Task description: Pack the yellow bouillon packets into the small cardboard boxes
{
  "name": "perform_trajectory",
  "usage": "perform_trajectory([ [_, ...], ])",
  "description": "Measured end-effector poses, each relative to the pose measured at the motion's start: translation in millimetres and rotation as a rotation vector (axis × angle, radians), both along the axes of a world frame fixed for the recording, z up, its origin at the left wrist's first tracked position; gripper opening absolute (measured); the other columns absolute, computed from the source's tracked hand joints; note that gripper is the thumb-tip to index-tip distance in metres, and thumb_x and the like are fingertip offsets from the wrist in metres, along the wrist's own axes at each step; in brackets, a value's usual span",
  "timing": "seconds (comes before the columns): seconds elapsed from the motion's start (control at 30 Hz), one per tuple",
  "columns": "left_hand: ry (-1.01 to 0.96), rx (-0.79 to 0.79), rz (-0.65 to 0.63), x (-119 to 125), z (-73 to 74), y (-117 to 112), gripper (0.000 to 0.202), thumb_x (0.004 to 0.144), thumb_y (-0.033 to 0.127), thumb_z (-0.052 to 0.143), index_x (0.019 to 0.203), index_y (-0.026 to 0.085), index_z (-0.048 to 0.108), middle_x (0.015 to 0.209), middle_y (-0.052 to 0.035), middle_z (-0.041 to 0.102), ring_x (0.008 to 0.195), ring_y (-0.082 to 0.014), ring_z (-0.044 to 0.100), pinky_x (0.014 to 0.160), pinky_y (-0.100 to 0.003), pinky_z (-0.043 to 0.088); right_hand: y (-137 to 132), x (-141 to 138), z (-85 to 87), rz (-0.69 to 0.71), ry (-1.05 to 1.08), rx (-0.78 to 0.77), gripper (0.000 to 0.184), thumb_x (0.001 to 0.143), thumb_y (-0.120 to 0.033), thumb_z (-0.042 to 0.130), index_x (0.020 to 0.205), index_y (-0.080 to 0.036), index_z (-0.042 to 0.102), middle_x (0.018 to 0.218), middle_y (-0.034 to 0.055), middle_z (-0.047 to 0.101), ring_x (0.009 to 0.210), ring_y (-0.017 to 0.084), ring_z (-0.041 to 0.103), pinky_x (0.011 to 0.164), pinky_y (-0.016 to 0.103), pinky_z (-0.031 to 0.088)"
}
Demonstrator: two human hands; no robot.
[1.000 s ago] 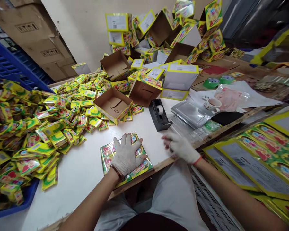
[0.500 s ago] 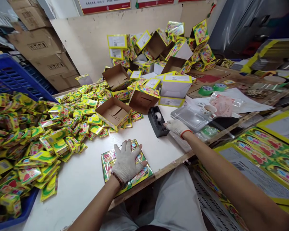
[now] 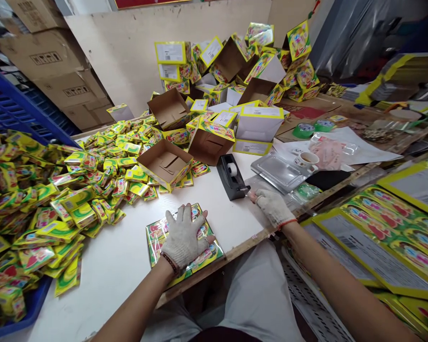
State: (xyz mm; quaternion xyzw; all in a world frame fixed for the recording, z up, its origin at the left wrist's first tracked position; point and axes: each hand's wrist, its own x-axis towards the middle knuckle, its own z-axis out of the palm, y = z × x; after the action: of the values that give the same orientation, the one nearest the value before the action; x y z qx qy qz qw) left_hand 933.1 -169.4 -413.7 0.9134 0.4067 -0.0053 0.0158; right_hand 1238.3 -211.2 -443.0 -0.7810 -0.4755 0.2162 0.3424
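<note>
My left hand [image 3: 185, 236], in a white knit glove with bare fingertips, lies flat with fingers spread on a shiny, film-covered square pack [image 3: 154, 237] of colourful green and yellow boxes. The pack rests at the table's front edge. My right hand [image 3: 273, 206], gloved the same way, is just right of the cutter end of a black tape dispenser [image 3: 229, 183]. Its thumb and finger are pinched on a short, barely visible piece of clear tape [image 3: 248, 192]. A white-cored roll [image 3: 232, 169] sits in the dispenser.
Many small yellow-green boxes [image 3: 103, 185] are heaped at left, beside a blue crate [image 3: 17, 109]. Open brown-lined cartons [image 3: 166, 164] are piled at the back. A clear plastic tray [image 3: 276, 171], a cup [image 3: 306, 160] and green tape rolls [image 3: 304, 130] lie right. Packed boxes [image 3: 388, 247] stand lower right.
My right hand has drawn slightly away from the dispenser, to the right and toward me. My left hand stays flat on the pack. The view has shifted a little.
</note>
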Motion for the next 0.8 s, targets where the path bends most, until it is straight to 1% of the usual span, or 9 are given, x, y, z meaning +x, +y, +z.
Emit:
perform_trajectory([
  [0.1, 0.002, -0.003, -0.002, 0.5, 0.3, 0.1, 0.069, 0.087, 0.069, 0.053, 0.147, 0.034, 0.049, 0.152, -0.0227, 0.041, 0.140, -0.0457, 0.036, 0.105, -0.078, 0.022, -0.8, -6.9, -13.2, -0.016, 0.081, -0.072, 0.036, 0.081, -0.052, 0.046, 0.066, -0.021, 0.056, 0.065, 0.0020, 0.061, 0.062, 0.015, 0.052, 0.060, 0.027, 0.040],
  [0.2, 0.007, 0.001, -0.007, 0.9, -0.4, 0.4, 0.070, 0.087, 0.070, 0.052, 0.147, 0.034, 0.049, 0.152, -0.0229, 0.041, 0.140, -0.0457, 0.035, 0.105, -0.078, 0.022, 10.5, -6.4, -18.3, 0.000, 0.071, -0.139, 0.029, 0.081, -0.044, 0.043, 0.065, -0.021, 0.052, 0.064, 0.0008, 0.059, 0.061, 0.014, 0.050, 0.060, 0.026, 0.038],
  [0.33, 0.000, 0.008, -0.007, 0.3, -1.6, 0.2, 0.071, 0.087, 0.072, 0.051, 0.147, 0.034, 0.048, 0.152, -0.0224, 0.041, 0.140, -0.0450, 0.036, 0.106, -0.078, 0.020, 22.1, 3.6, -15.0, 0.073, 0.041, -0.224, 0.019, 0.077, -0.028, 0.049, 0.059, -0.021, 0.049, 0.060, -0.0002, 0.055, 0.061, 0.014, 0.048, 0.062, 0.027, 0.037],
  [0.4, -0.009, 0.005, -0.004, -0.4, -2.0, 0.1, 0.071, 0.087, 0.072, 0.051, 0.147, 0.034, 0.048, 0.152, -0.0223, 0.041, 0.140, -0.0448, 0.035, 0.106, -0.078, 0.020, 19.9, 7.2, -11.1, 0.119, 0.026, -0.295, 0.019, 0.072, -0.021, 0.053, 0.054, -0.021, 0.046, 0.054, -0.0005, 0.050, 0.058, 0.014, 0.046, 0.061, 0.028, 0.035],
  [0.47, -0.018, -0.004, -0.005, -1.1, -2.1, 0.2, 0.071, 0.087, 0.072, 0.049, 0.147, 0.035, 0.047, 0.152, -0.0220, 0.041, 0.141, -0.0447, 0.035, 0.106, -0.078, 0.020, 13.8, 7.1, -3.5, 0.187, 0.029, -0.359, 0.020, 0.069, -0.019, 0.054, 0.051, -0.020, 0.045, 0.051, -0.0011, 0.048, 0.057, 0.014, 0.044, 0.060, 0.029, 0.034],
  [0.53, -0.025, -0.013, -0.008, -1.5, -2.2, 0.5, 0.072, 0.087, 0.073, 0.048, 0.148, 0.035, 0.046, 0.152, -0.0215, 0.040, 0.141, -0.0449, 0.034, 0.106, -0.078, 0.020, 8.7, 1.8, 9.8, 0.322, 0.090, -0.373, 0.020, 0.073, -0.024, 0.055, 0.055, -0.020, 0.049, 0.055, -0.0011, 0.052, 0.059, 0.014, 0.046, 0.061, 0.028, 0.035],
  [0.6, -0.031, -0.019, -0.010, -1.6, -2.0, 0.7, 0.075, 0.086, 0.075, 0.048, 0.149, 0.035, 0.046, 0.153, -0.0214, 0.039, 0.141, -0.0449, 0.033, 0.107, -0.079, 0.018, 9.8, -9.7, 27.3, 0.554, 0.196, -0.333, 0.022, 0.078, -0.034, 0.056, 0.062, -0.019, 0.053, 0.063, -0.0009, 0.056, 0.063, 0.013, 0.048, 0.063, 0.027, 0.038],
  [0.7, -0.031, -0.027, -0.003, -1.0, -1.2, 0.6, 0.079, 0.084, 0.077, 0.049, 0.150, 0.033, 0.044, 0.154, -0.0214, 0.038, 0.141, -0.0447, 0.032, 0.108, -0.079, 0.017, 26.2, -37.0, 49.1, 0.913, 0.329, -0.310, 0.029, 0.078, -0.044, 0.060, 0.067, -0.017, 0.056, 0.065, -0.0014, 0.055, 0.063, 0.012, 0.047, 0.061, 0.026, 0.037],
  [0.8, -0.025, -0.041, 0.005, -0.5, -0.3, 0.3, 0.082, 0.082, 0.078, 0.051, 0.150, 0.032, 0.045, 0.154, -0.0212, 0.038, 0.141, -0.0448, 0.032, 0.108, -0.079, 0.016, 50.5, -66.8, 52.7, 1.102, 0.314, -0.369, 0.028, 0.074, -0.043, 0.060, 0.065, -0.017, 0.056, 0.061, -0.0027, 0.052, 0.061, 0.011, 0.045, 0.059, 0.025, 0.035],
])
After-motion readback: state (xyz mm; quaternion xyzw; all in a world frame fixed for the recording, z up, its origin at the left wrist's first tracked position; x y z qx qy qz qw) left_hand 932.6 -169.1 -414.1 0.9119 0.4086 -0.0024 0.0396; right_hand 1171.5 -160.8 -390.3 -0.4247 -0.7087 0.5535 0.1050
